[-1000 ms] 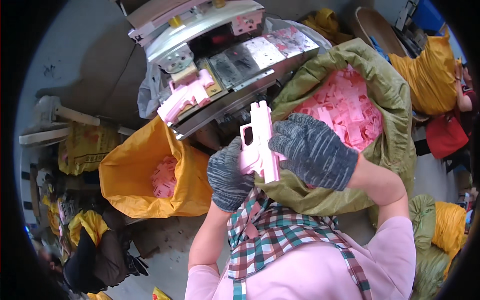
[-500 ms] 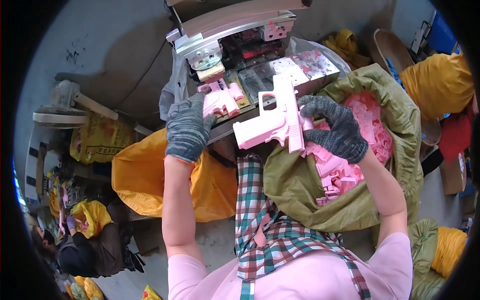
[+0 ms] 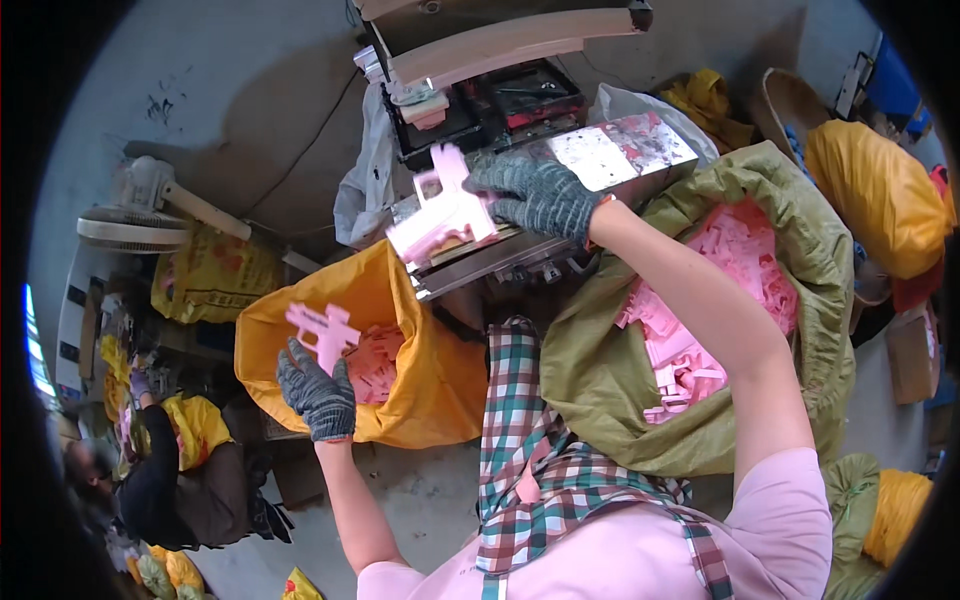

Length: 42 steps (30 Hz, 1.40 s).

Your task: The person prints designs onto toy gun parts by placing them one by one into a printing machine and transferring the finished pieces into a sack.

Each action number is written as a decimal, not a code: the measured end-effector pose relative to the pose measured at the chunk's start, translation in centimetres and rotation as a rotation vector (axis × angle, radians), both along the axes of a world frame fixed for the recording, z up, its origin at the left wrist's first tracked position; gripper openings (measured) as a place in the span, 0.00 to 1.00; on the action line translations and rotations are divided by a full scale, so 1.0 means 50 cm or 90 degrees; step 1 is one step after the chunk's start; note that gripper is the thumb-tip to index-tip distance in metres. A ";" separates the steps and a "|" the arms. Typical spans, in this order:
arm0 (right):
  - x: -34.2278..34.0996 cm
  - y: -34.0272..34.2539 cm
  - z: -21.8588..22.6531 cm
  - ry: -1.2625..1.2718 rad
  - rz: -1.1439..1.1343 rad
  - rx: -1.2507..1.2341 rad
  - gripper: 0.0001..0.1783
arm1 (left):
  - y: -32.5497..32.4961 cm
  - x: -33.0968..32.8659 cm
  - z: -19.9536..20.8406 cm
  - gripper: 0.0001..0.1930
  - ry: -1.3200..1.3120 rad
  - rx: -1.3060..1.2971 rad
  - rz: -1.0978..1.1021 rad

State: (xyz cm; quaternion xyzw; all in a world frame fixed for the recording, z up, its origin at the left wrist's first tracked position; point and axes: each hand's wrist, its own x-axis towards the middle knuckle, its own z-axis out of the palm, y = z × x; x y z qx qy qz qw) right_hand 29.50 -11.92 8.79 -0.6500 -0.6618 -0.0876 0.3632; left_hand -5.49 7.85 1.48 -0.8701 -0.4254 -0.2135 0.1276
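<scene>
My left hand [image 3: 318, 392], in a grey knit glove, is over the mouth of an orange sack [image 3: 450, 390]. A small pink toy pistol [image 3: 325, 335] is between its thumb and fingertips, and some of the grip is hidden. My right hand [image 3: 545, 195], gloved alike, reaches across to the printing machine [image 3: 515, 40]. It grips a second pink toy pistol [image 3: 445, 215] by one side, just above the bed at the machine's front. The fingertips are partly hidden behind this pistol, which looks slightly blurred.
Pink plastic pieces [image 3: 372, 365] lie inside the orange sack. On the right, an open olive sack [image 3: 600, 390] holds many pink parts [image 3: 745, 265]. A white fan [image 3: 135, 215] stands at left, and another person [image 3: 190, 480] sits at lower left. Yellow sacks [image 3: 880, 200] are at far right.
My left hand has moved from the machine down to the orange sack with the smaller pistol. My right hand has carried its pistol leftward to the machine's front. The machine's upper part has shifted.
</scene>
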 end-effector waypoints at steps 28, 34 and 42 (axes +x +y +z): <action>-0.142 -0.318 -0.001 -0.239 -0.073 -0.355 0.13 | -0.419 0.246 0.006 0.30 -0.246 -0.697 -0.749; -0.141 -0.307 0.033 -0.185 -0.195 -0.081 0.20 | -0.383 0.250 -0.036 0.09 -0.484 -1.059 -0.439; -0.175 -0.331 0.002 -0.213 -0.085 -0.090 0.16 | -0.367 0.240 -0.010 0.19 -0.746 -1.458 -0.268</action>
